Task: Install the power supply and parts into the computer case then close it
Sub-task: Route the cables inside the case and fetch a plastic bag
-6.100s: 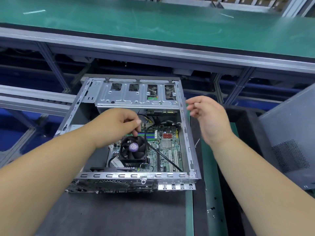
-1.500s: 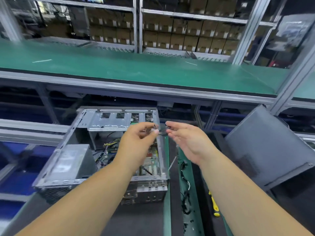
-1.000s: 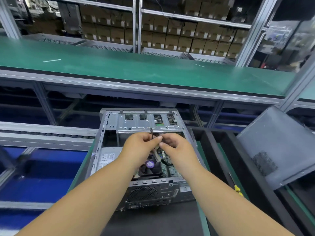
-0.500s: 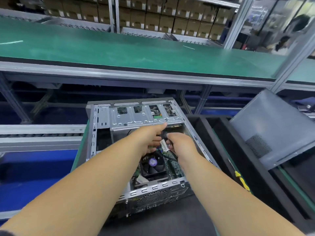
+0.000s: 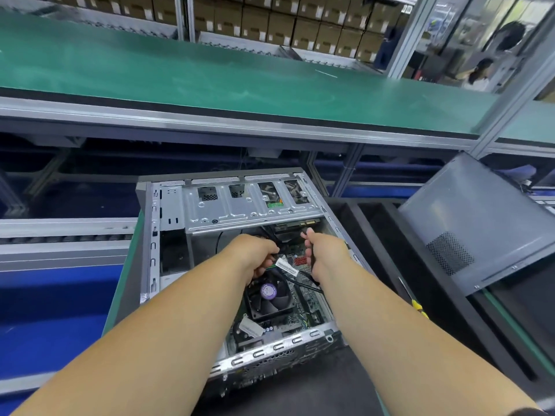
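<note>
Inside the open computer case [image 5: 240,265], just beyond the CPU fan [image 5: 268,295], a black cable [image 5: 300,283] is pinched in the curled fingers of the left hand [image 5: 252,256] and gripped by the right hand [image 5: 326,253], seemingly to route it toward a board connector.

The open grey computer case [image 5: 168,235] lies flat, its black cable [image 5: 303,282] strung above the motherboard.
</note>
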A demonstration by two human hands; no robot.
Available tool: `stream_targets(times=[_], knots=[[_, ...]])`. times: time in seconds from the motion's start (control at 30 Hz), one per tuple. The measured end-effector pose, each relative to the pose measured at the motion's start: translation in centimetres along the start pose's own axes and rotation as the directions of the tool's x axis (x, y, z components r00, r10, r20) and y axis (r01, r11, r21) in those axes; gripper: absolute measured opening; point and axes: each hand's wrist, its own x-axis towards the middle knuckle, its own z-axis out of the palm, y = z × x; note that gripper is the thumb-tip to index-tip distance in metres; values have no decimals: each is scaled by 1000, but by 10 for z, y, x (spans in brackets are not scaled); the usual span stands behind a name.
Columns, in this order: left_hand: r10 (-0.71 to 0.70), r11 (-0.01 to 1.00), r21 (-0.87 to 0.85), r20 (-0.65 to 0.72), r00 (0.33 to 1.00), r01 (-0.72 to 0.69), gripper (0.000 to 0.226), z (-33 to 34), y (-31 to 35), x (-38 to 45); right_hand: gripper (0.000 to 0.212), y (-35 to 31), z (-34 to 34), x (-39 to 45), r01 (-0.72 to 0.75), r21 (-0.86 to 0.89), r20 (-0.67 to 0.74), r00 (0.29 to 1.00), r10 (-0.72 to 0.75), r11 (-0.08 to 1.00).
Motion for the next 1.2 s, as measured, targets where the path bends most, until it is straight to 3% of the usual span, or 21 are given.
stream_targets(times=[0.53, 1.2], knots=[[27, 992, 121, 8, 1000, -28, 24, 1, 10, 10, 27, 8, 3, 23, -5, 95, 64, 998, -1, 995], [58, 993, 103, -24, 998, -55, 17, 0, 9, 12, 26, 11, 5, 22, -25, 181, 38, 999, 19, 983]])
